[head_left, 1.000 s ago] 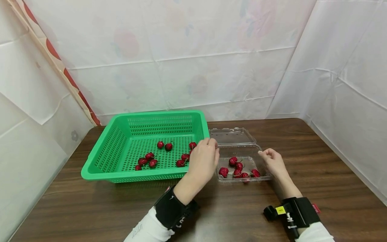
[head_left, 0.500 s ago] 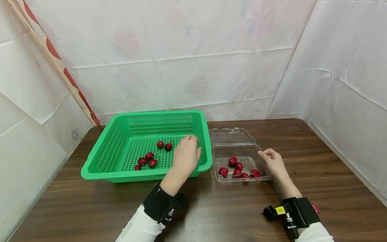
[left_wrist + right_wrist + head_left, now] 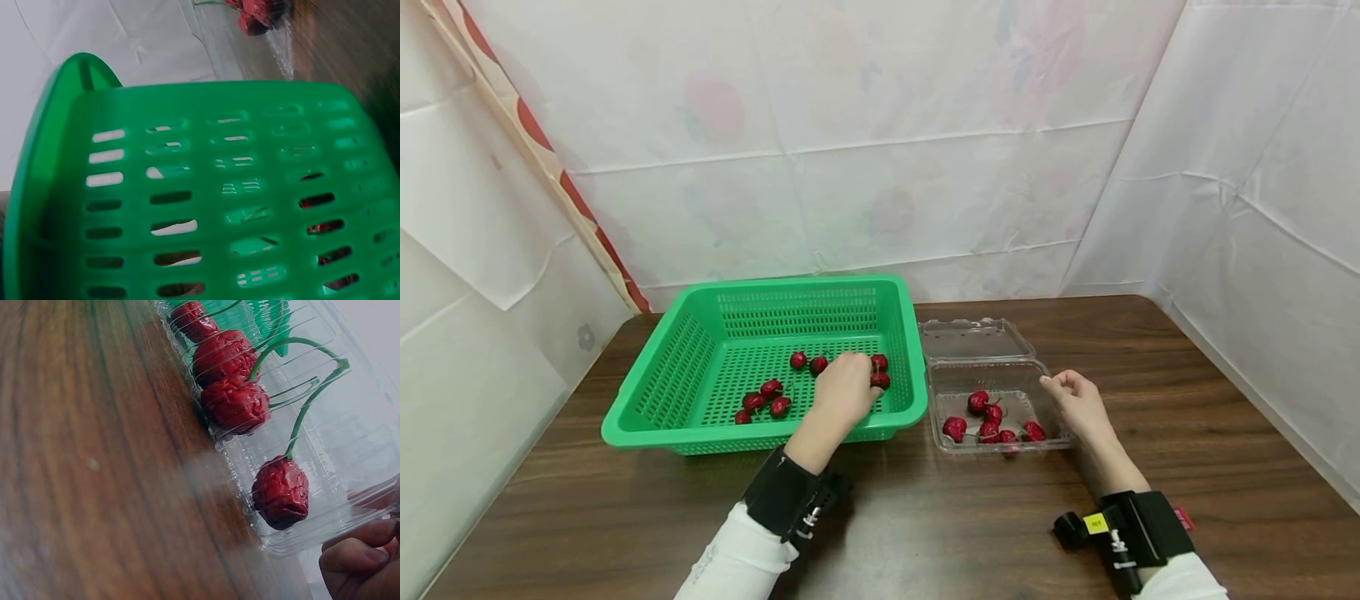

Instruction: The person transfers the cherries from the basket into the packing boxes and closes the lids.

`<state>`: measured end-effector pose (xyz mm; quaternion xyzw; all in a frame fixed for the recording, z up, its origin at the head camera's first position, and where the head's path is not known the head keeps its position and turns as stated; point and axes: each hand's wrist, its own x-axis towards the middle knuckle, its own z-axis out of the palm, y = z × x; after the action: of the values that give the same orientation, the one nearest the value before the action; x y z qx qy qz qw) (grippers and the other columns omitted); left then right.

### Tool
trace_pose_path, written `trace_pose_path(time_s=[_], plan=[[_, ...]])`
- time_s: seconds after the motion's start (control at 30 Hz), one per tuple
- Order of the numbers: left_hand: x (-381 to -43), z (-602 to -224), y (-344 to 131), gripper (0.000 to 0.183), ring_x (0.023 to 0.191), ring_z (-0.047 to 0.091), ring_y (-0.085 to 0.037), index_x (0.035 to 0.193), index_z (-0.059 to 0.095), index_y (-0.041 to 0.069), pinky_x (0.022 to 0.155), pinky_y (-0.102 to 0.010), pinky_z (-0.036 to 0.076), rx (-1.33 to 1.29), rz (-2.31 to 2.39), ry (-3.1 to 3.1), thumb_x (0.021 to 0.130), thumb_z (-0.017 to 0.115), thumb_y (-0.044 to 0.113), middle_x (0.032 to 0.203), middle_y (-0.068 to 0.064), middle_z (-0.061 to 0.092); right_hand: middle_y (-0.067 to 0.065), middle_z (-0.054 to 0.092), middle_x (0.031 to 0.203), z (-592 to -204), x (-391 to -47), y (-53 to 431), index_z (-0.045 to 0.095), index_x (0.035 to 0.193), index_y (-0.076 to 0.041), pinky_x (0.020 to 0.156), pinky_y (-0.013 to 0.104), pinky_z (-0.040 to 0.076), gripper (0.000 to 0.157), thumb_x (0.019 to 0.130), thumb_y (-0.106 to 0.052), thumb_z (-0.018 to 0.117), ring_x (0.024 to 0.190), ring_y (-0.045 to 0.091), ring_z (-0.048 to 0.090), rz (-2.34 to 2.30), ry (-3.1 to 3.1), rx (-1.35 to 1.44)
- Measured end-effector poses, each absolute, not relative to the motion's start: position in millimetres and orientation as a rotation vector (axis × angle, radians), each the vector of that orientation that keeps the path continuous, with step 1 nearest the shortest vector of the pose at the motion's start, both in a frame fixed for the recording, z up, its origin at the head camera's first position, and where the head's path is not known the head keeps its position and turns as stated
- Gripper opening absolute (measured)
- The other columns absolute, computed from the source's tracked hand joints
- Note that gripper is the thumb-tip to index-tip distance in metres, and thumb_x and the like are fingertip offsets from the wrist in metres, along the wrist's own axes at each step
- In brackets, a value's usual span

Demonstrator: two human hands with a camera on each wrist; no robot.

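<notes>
My left hand (image 3: pixel 844 390) reaches down into the right part of the green plastic basket (image 3: pixel 692 437). Its fingertips are hidden beneath the hand, and I cannot tell whether they grip a cherry. Two red cherries (image 3: pixel 879 372) with stems lie just right of it; a pair of cherries (image 3: pixel 808 362) lies to its upper left. In the left wrist view the basket's slotted wall (image 3: pixel 206 206) hides the hand. My right hand (image 3: pixel 1077 402) pinches the right rim of an open clear clamshell box (image 3: pixel 943 400). Several wrinkled red cherries (image 3: pixel 281 492) with green stems lie inside that box.
More cherries (image 3: pixel 767 400) sit in a cluster on the basket floor at left. Behind the box its clear lid (image 3: pixel 973 340) lies folded back. Everything stands on a brown wooden table (image 3: pixel 970 525), with white cloth walls (image 3: pixel 850 167) at the back and sides.
My left hand has moved left from beside the clear box, over the basket's right rim, and down among the cherries. My right hand stays at the box's rim.
</notes>
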<state>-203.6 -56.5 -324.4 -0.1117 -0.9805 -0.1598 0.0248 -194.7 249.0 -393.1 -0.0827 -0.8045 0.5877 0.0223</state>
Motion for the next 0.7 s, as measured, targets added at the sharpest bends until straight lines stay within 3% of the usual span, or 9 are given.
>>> trace_pose_path(time_s=[0.27,0.7], plan=[[-210.3,-331.1,-60.9,0.023,0.047,0.048,-0.018,0.063,0.055,0.008,0.042,-0.028,0.037,-0.287,-0.482,-3.086,0.076,0.071,0.019,0.055,-0.006,0.047,-0.007,0.029,0.049,-393.3,-194.1,248.1,0.040,0.080,-0.003,0.037,0.021,0.028,0.024,0.092,-0.022,0.049,0.039,0.004,0.027,1.800,-2.498,-0.249],[-210.7,-331.2,-60.1,0.014,0.049,0.049,-0.019,0.072,0.057,0.007,0.042,-0.030,0.037,-0.268,-0.472,-3.101,0.078,0.068,0.014,0.060,-0.006,0.049,-0.007,0.029,0.050,-394.5,-195.5,249.4,0.040,0.080,-0.003,0.037,0.022,0.029,0.025,0.092,-0.023,0.049,0.040,0.004,0.028,1.797,-2.500,-0.264]])
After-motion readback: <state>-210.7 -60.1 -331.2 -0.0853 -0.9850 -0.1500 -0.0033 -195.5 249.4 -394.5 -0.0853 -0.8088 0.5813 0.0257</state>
